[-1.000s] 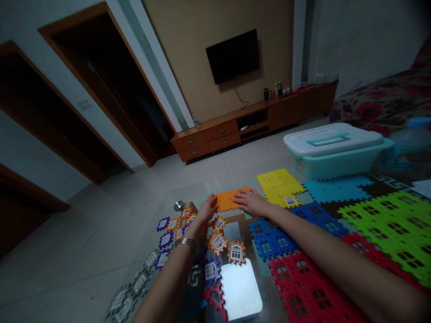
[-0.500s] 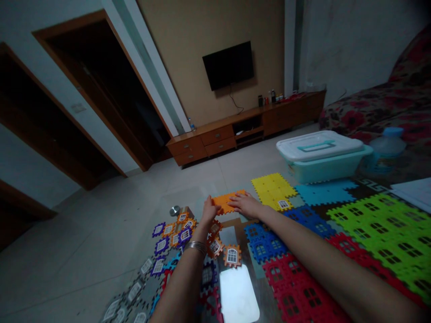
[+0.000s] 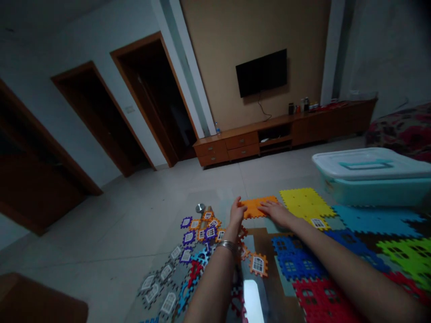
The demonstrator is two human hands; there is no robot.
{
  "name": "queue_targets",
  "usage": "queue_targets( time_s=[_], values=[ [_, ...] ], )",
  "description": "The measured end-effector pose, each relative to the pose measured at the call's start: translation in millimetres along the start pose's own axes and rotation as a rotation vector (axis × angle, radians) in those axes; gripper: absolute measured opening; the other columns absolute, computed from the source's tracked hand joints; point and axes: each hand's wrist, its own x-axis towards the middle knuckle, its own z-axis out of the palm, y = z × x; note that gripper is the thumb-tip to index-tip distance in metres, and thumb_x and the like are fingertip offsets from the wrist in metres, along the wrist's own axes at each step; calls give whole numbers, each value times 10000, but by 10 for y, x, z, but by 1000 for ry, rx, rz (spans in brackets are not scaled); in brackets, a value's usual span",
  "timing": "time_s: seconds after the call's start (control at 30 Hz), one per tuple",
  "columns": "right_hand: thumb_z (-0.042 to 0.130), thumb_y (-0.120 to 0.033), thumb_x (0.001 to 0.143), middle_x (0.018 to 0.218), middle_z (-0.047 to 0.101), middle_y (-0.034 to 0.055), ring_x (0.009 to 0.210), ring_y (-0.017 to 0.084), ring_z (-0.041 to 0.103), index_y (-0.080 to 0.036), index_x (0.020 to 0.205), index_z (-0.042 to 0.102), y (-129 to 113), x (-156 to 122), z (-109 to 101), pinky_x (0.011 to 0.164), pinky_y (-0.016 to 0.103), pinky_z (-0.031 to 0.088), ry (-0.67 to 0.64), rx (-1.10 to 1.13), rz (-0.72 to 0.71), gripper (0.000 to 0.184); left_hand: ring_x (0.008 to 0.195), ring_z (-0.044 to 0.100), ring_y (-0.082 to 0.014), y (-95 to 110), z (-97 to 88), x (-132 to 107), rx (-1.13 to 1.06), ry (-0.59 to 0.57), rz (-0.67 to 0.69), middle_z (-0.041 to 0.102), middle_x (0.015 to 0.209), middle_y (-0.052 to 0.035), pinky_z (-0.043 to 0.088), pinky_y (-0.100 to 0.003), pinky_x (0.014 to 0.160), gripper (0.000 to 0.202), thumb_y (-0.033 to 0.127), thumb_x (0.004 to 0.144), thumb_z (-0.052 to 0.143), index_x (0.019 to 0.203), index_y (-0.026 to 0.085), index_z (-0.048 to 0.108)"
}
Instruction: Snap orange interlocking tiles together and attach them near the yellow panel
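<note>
An orange toothed-edge panel (image 3: 257, 206) lies flat at the far edge of the glass table (image 3: 266, 246). My left hand (image 3: 236, 215), with a silver bracelet on its wrist, pinches the panel's left edge with closed fingers. My right hand (image 3: 276, 211) lies flat on the panel's right part, fingers stretched out. A yellow panel (image 3: 305, 202) sits just right of the orange one, touching it or nearly so.
Blue (image 3: 292, 260), red (image 3: 316, 300), cyan (image 3: 373, 220) and green (image 3: 407, 253) panels cover the table's right side. Several small window tiles (image 3: 202, 233) are scattered left. A teal lidded box (image 3: 370, 175) stands at the back right. Tiled floor, doorways and a TV cabinet (image 3: 269, 137) lie beyond.
The head camera has swung left and tilted, so everything shifted right in view. Both hands stay on the orange panel; the left hand now grips its left edge.
</note>
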Motion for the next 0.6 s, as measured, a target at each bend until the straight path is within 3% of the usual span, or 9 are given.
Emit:
queue_targets(
  time_s=[0.07,0.17,0.23,0.37,0.47,0.6],
  values=[
    [362,-132,915,1419,488,105,1310,306,420,-238,1320,560,-81,11,-48,1055,533,307,0,-58,11,463,1317,417,-251,-16,-183,-46,69,18,27,496,1395,-138,267,-409,1127,569,81,721,528,1285,152,545],
    [397,-44,853,1214,617,216,1230,339,485,-125,1107,692,-369,107,-145,1024,509,336,42,-135,-12,398,1396,279,-240,-156,-662,-107,198,66,40,465,1429,-110,101,-446,1166,520,24,713,494,1195,180,610],
    [425,-23,828,1112,649,231,1160,328,534,-101,1029,709,-677,223,-179,989,456,380,72,-126,-72,356,1368,323,-260,-323,-1066,-145,274,76,15,503,1389,-124,143,-456,1147,478,29,705,521,1146,179,629],
    [531,-60,799,1172,651,118,1102,236,578,-186,1166,651,-1410,512,-117,929,303,437,28,-35,-254,405,1233,463,-324,-685,-1760,-210,393,58,-47,624,1180,-145,284,-514,1052,300,114,706,600,999,144,661],
    [549,-132,826,1217,639,89,1120,239,570,-210,1235,602,-1822,719,-16,922,303,444,14,54,-317,420,1145,523,-316,-870,-1994,-207,404,4,-19,656,1110,-120,361,-415,995,309,102,622,638,918,176,685],
    [564,-175,843,1195,653,110,1061,259,602,-187,1217,613,-2001,893,79,872,311,471,-4,83,-249,378,1026,579,-278,-985,-2028,-108,332,-65,29,708,975,-34,409,-346,931,323,91,525,686,800,260,697]
  ],
)
